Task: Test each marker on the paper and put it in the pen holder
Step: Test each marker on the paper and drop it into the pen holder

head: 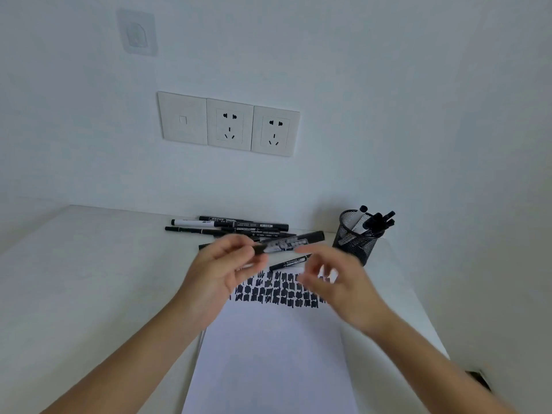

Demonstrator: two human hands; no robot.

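Observation:
My left hand (222,268) pinches a black marker (294,242) by its left end and holds it level above the paper, cap end pointing right. My right hand (331,282) hovers just below the marker with its fingers spread, blurred, holding nothing. The white paper (268,360) lies under both hands, its far part covered with rows of black test scribbles (277,291). A black mesh pen holder (357,237) with several markers in it stands at the right. A pile of loose markers (230,227) lies by the wall. One more marker (288,262) rests at the paper's top edge.
The white table (89,279) ends at a white wall carrying two sockets and a switch plate (228,124). The table's right edge runs just past the pen holder. A dark object (479,380) shows below that edge at the lower right.

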